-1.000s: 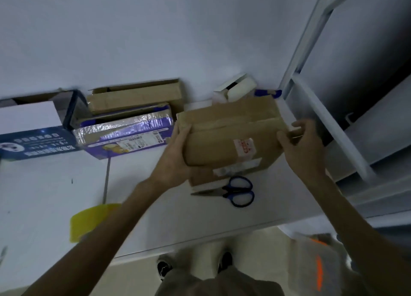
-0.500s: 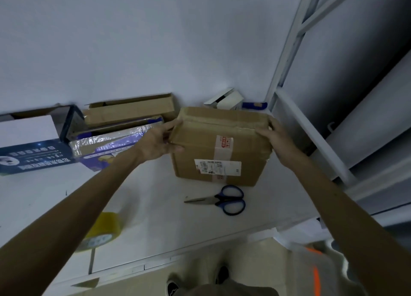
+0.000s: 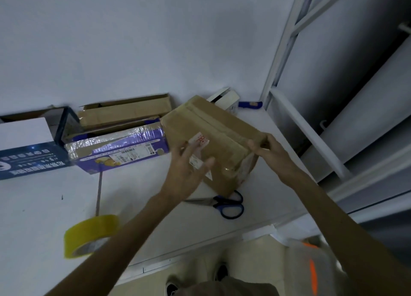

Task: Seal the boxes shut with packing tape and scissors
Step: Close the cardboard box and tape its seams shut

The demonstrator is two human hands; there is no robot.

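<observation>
A brown cardboard box [image 3: 218, 128] with old tape and labels sits skewed on the white table [image 3: 44, 206], one corner toward me. My left hand [image 3: 185, 171] lies against its near face with fingers spread and straight, the thumb across a label. At the box's right corner my right hand [image 3: 268, 150] grips with curled fingers. Blue-handled scissors [image 3: 224, 203] lie shut on the table just in front of the box. A yellow roll of packing tape [image 3: 89, 235] stands on edge at the near left.
Against the wall stand a purple taped box [image 3: 117, 148], an open brown box [image 3: 124, 111], a blue-and-white box [image 3: 26, 144] and a small white box [image 3: 224, 100]. A blue tool [image 3: 250, 105] lies by a white metal rack [image 3: 311, 131] on the right. The table edge runs close before me.
The brown box has been turned so that a corner points toward me. My left hand slid from its left end onto the near face; my right hand stayed at the right corner.
</observation>
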